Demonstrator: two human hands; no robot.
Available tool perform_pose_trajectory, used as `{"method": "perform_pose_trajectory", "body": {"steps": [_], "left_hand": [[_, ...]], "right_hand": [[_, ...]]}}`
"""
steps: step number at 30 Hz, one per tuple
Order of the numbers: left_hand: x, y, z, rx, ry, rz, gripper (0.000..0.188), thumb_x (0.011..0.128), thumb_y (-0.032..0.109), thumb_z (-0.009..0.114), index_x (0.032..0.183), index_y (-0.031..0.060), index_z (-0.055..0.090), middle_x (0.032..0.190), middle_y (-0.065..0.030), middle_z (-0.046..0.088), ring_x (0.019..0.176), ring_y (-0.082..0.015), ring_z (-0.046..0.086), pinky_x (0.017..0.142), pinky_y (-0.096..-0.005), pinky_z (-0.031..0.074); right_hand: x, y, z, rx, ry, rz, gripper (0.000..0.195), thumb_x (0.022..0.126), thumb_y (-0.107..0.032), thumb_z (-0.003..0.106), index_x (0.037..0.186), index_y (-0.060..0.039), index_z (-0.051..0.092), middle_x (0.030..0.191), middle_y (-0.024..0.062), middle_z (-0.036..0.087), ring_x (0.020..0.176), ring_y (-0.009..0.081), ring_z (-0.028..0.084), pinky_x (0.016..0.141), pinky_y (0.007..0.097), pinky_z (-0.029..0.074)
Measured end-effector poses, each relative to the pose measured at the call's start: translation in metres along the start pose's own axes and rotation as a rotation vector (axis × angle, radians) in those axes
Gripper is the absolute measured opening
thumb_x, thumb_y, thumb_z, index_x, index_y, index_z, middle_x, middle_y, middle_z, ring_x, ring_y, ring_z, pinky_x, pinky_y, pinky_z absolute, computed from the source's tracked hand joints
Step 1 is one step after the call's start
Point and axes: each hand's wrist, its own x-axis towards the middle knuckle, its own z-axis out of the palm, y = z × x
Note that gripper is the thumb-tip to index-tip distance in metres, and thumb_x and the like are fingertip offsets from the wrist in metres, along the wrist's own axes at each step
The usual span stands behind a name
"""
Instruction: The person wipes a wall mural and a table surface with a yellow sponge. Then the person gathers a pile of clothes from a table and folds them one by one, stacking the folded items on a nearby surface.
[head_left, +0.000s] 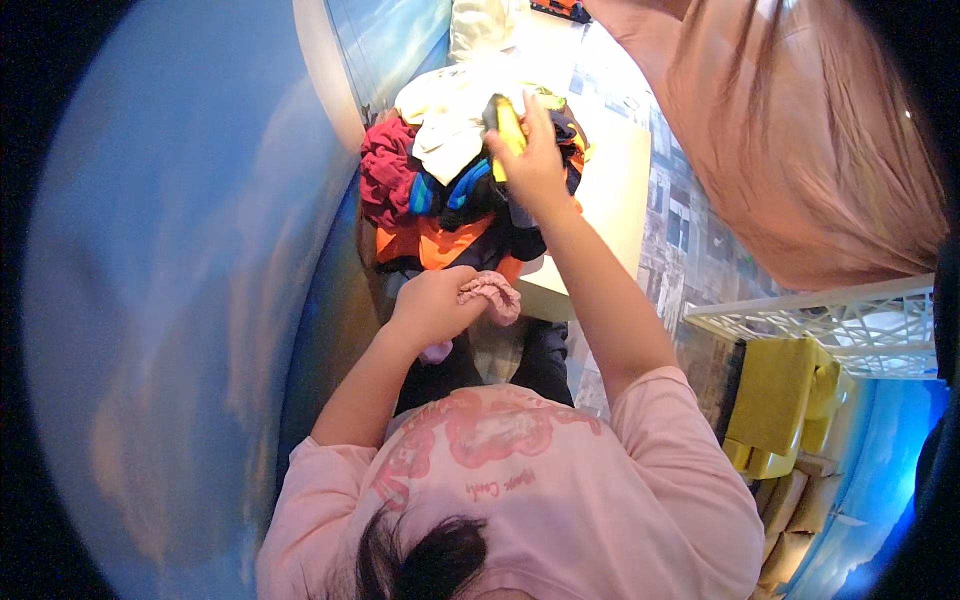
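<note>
A heap of mixed clothes (450, 238) lies before me, with a cream cloth (450, 142) on top, a crumpled dark red cloth (388, 169) at its left and orange and black pieces at its near side. My left hand (435, 304) is closed on a small pink knitted cloth (495, 296) just in front of the heap. Below that hand hangs a small lilac piece (436, 352), partly hidden. Over the heap's right side is my right hand (531, 161), blurred, its fingers spread beside a yellow and black cloth (508, 135); whether it grips this cloth is unclear.
A pale box or low table (626, 202) stands right of and beneath the heap. Along the left runs a blue painted wall (187, 247). Pinkish draped fabric (795, 150) fills the upper right, above a white lattice panel (810, 319) and a yellow-green chair (772, 397).
</note>
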Motion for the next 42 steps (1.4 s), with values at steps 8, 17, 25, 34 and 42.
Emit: {"method": "perform_pose_trajectory", "body": {"steps": [8, 17, 25, 34, 42], "left_hand": [[-0.008, 0.006, -0.011, -0.224, 0.076, -0.049, 0.022, 0.085, 0.032, 0.065, 0.092, 0.0121, 0.07, 0.068, -0.0063, 0.069, 0.059, -0.02, 0.069, 0.06, -0.0348, 0.053], [-0.004, 0.017, 0.004, -0.273, -0.03, -0.008, 0.028, 0.08, 0.031, 0.07, 0.1, 0.012, 0.071, 0.08, -0.0087, 0.071, 0.075, -0.0243, 0.071, 0.068, -0.0363, 0.054], [-0.014, 0.013, -0.008, -0.086, -0.086, 0.092, 0.033, 0.076, 0.019, 0.076, 0.104, 0.0042, 0.07, 0.09, -0.0135, 0.072, 0.082, -0.0244, 0.071, 0.076, -0.0344, 0.054], [-0.015, 0.004, -0.025, -0.043, -0.009, 0.067, 0.028, 0.075, 0.026, 0.076, 0.097, 0.0092, 0.072, 0.087, -0.0146, 0.071, 0.082, -0.0321, 0.069, 0.075, -0.0399, 0.053], [-0.023, 0.018, -0.025, -0.163, 0.077, 0.151, 0.026, 0.076, 0.025, 0.076, 0.095, 0.008, 0.072, 0.086, -0.0132, 0.071, 0.08, -0.0295, 0.069, 0.073, -0.0387, 0.053]], "right_hand": [[-0.131, -0.049, -0.056, 0.189, -0.721, 0.183, 0.074, 0.083, -0.02, 0.073, 0.146, -0.0031, 0.039, 0.133, 0.0182, 0.056, 0.124, 0.0266, 0.054, 0.106, 0.0356, 0.041], [-0.15, -0.038, -0.096, 0.302, -0.537, 0.42, 0.032, 0.088, -0.013, 0.069, 0.119, -0.0042, 0.064, 0.106, 0.0072, 0.068, 0.098, 0.0148, 0.063, 0.089, 0.0295, 0.05], [-0.147, -0.06, -0.105, 0.304, -0.337, 0.502, 0.02, 0.09, -0.018, 0.07, 0.103, -0.0035, 0.069, 0.094, 0.0035, 0.07, 0.088, 0.0117, 0.063, 0.082, 0.0275, 0.05], [-0.143, -0.062, -0.12, 0.29, -0.209, 0.519, 0.025, 0.084, -0.017, 0.076, 0.103, -0.0033, 0.07, 0.094, 0.0031, 0.071, 0.087, 0.0115, 0.063, 0.08, 0.0274, 0.051], [-0.151, -0.066, -0.134, 0.051, -0.253, 0.486, 0.024, 0.084, -0.022, 0.076, 0.097, -0.0024, 0.072, 0.086, 0.0038, 0.07, 0.08, 0.0114, 0.063, 0.074, 0.0277, 0.051]]}}
